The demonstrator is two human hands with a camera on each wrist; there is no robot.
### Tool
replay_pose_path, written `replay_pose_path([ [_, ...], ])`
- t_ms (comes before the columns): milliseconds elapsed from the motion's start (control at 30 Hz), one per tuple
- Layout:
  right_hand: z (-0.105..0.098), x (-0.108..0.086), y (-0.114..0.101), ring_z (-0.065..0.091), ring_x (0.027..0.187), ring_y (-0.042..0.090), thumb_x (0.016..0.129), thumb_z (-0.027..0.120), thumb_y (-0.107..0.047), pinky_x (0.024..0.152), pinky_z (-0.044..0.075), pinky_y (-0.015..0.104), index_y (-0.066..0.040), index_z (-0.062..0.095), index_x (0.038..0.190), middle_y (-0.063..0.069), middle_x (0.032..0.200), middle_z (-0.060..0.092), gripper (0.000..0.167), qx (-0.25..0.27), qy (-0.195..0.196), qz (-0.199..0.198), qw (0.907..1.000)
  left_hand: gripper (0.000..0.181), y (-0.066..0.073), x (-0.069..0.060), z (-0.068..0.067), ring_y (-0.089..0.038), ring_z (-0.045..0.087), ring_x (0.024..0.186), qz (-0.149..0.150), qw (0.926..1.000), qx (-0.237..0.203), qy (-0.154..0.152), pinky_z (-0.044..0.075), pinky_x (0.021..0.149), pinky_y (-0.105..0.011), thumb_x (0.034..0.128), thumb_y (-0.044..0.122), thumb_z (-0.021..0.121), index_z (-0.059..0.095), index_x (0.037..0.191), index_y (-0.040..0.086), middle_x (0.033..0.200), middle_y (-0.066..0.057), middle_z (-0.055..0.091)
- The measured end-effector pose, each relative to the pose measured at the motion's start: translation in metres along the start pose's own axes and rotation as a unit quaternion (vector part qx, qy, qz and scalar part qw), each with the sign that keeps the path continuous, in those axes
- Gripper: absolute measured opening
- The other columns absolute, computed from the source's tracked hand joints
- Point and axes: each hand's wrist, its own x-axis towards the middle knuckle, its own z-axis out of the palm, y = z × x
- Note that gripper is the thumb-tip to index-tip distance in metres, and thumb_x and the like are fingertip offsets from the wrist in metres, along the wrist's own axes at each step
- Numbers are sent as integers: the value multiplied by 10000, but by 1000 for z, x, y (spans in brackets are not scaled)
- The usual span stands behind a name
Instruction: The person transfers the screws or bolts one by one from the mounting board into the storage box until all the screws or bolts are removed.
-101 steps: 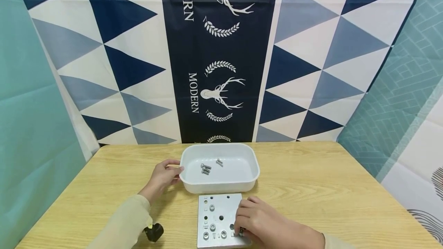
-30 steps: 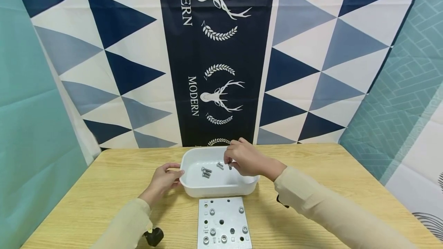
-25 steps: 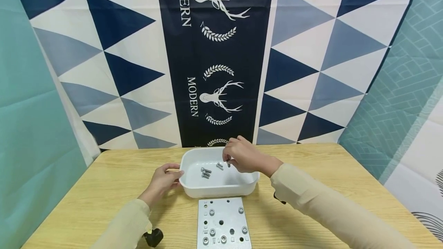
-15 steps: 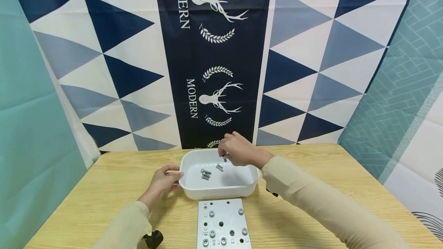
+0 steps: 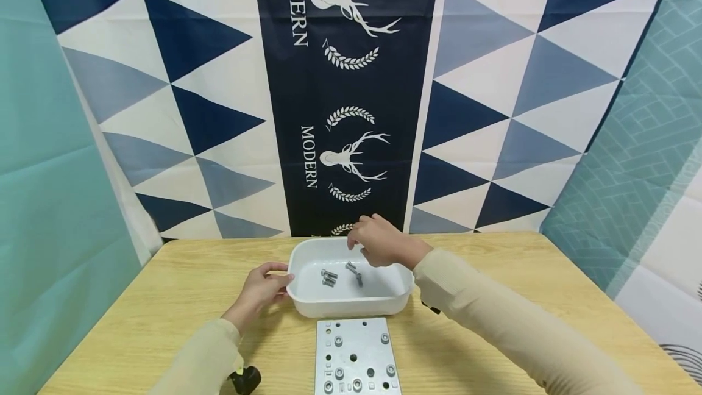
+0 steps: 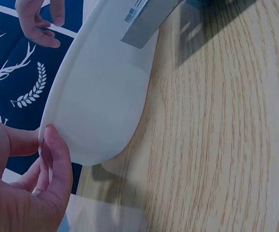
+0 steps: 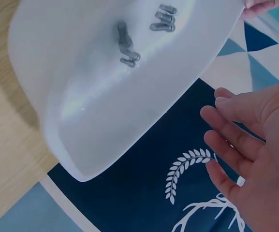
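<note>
My left hand (image 5: 260, 290) pinches the left rim of a white plastic tray (image 5: 351, 308), thumb inside and fingers outside in the left wrist view. Above the tray's back right part hovers my right hand (image 5: 379, 241), its fingers loosely bent and apart with nothing between them, as the right wrist view shows. Under it a hex socket screw (image 5: 359, 280), blurred in the right wrist view, is in the tray near other small screws (image 5: 350, 267). Several more screws (image 5: 329, 278) lie in a cluster to the left.
A silver metal plate (image 5: 368, 345) with holes and several screws set in it lies in front of the tray on the wooden table (image 5: 482, 322). A patterned cloth (image 5: 351, 90) hangs behind the table. A black device (image 5: 245, 379) sits at the left wrist.
My right hand went from the metal plate to over the tray, holding a screw. It has since let go, and the screw has dropped into the tray. My left hand stays on the rim.
</note>
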Motion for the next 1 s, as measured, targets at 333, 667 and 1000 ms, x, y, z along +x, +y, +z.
replay_pose_path([
  [333,4,-37,-21,585,973,158,771,726,-39,751,403,286,-178,719,980,-36,1004,715,252,-255,509,-650,9963,313,0,-1,1,-160,670,723,14,10000,4,-29,570,634,-251,890,33,637,559,1183,-43,921,-183,653],
  [667,3,-65,-50,576,933,117,752,787,-154,767,416,264,-205,686,984,-84,968,693,258,-763,920,-1389,9831,328,1,0,0,-145,672,720,62,10000,-9,-67,583,653,-273,897,47,637,551,1197,-52,939,-194,667],
  [1000,-1,-93,-80,555,920,57,745,779,-153,792,420,222,-238,670,991,-135,957,673,282,-222,882,-1920,9772,321,0,4,1,-154,670,731,-57,10000,-11,26,572,652,-255,892,45,640,563,1196,-26,979,-207,663],
])
